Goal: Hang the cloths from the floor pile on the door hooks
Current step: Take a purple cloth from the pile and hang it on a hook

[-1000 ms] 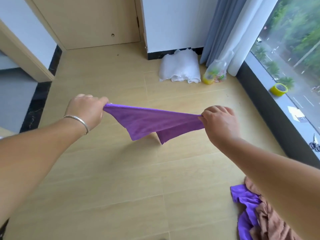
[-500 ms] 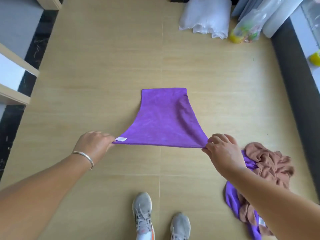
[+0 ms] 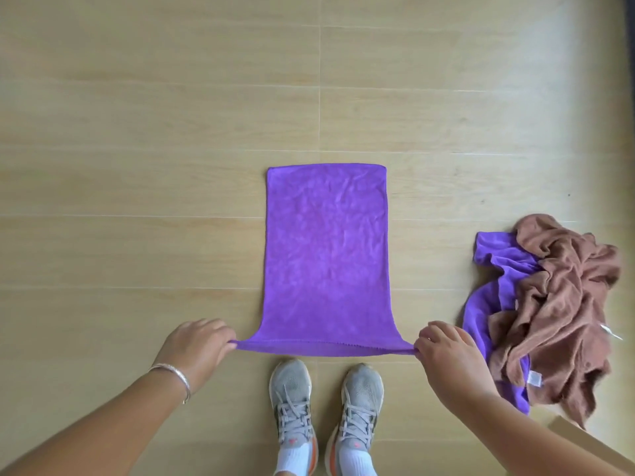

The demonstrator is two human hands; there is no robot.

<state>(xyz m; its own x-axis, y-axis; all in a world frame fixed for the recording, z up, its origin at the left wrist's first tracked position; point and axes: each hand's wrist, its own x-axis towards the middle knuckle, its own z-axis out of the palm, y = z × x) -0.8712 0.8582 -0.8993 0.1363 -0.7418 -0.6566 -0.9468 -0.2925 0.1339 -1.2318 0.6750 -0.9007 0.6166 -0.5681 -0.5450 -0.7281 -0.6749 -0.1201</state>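
The left hand [image 3: 196, 345] and right hand [image 3: 446, 352] each pinch a near corner of the purple cloth [image 3: 326, 255], which stretches away from them, apparently flat on the floor [image 3: 137, 166]; the cloth pile [image 3: 556, 310] lies just right of the right-hand grip.

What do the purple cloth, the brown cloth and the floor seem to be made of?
Purple cloth: likely microfibre, with a matt, fuzzy nap and a stitched hem. Brown cloth: a soft, plush fabric, perhaps fleece or terry, crumpled in deep folds. Floor: pale wood-look planks with grain and seams, either laminate or real wood.
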